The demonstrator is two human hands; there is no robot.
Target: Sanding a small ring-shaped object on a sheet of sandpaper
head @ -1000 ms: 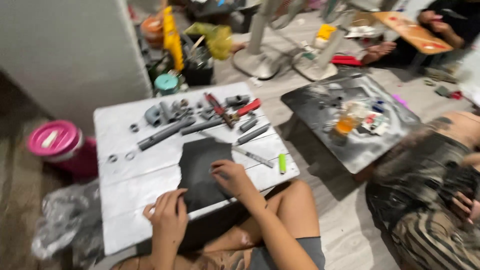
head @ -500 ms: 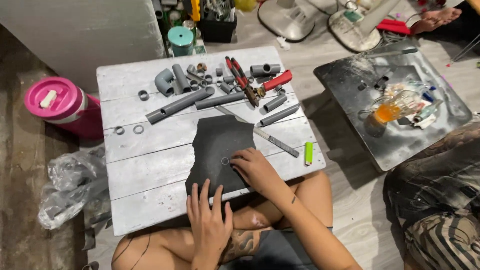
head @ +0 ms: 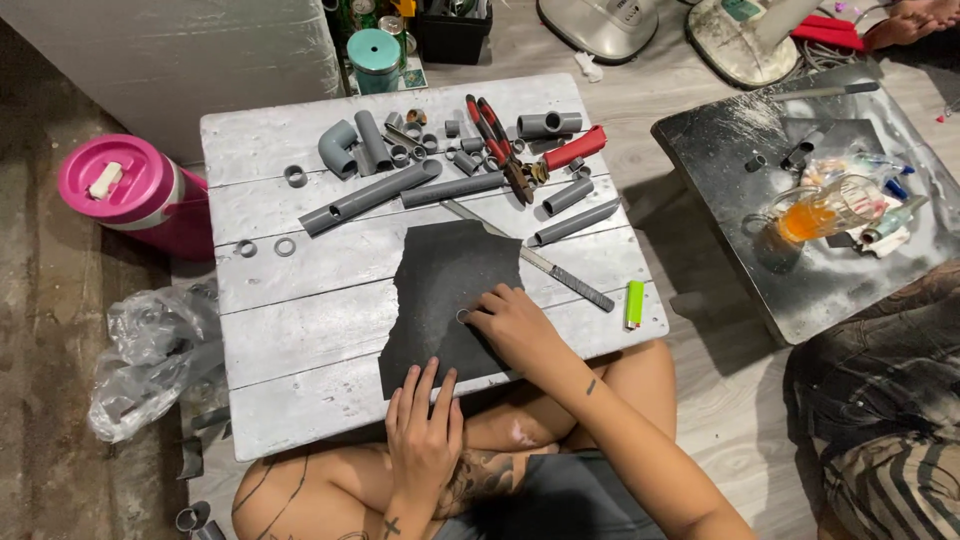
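A small grey ring-shaped pipe offcut (head: 463, 316) lies on a dark, rough-edged sheet of abrasive paper (head: 445, 290), near the sheet's right edge. It is pinched under the fingertips of the right hand (head: 515, 325); which way its opening faces cannot be told. The sheet is 1 piece, its long axis running from the near edge of the counter away from the person, leaning slightly right at the far end; its left edge is torn and jagged.

The left hand (head: 424, 435) lies flat, fingers spread and together pressing the sheet's near corner onto the whitewashed wooden plank counter (head: 300, 340).

Just right of the sheet, a long metal file with a dark grip (head: 545, 262) lies diagonally, its far end under the sheet's upper corner area. 1 lime-green lighter (head: 634, 304) lies upright-lengthwise near the counter's right edge.

Farther back, 2 long grey plastic pipes (head: 370, 197) lie end to end at a slant, with 2 shorter grey pipe lengths (head: 575, 210) to the right. 1 grey elbow fitting (head: 337, 150) and a cluster of short grey couplings (head: 420, 145) sit at the far edge. A red-handled pipe cutter (head: 500, 145) lies beside 1 red-gripped tool (head: 573, 148). 3 loose grey rings (head: 285, 246) lie at the counter's left.

Off the counter: 1 pink lidded drinking jug (head: 125, 190) at left, 1 teal-lidded can (head: 374, 55) beyond, crumpled clear plastic bags (head: 150, 350) on the floor, and a black low tray-table (head: 790, 220) at right.
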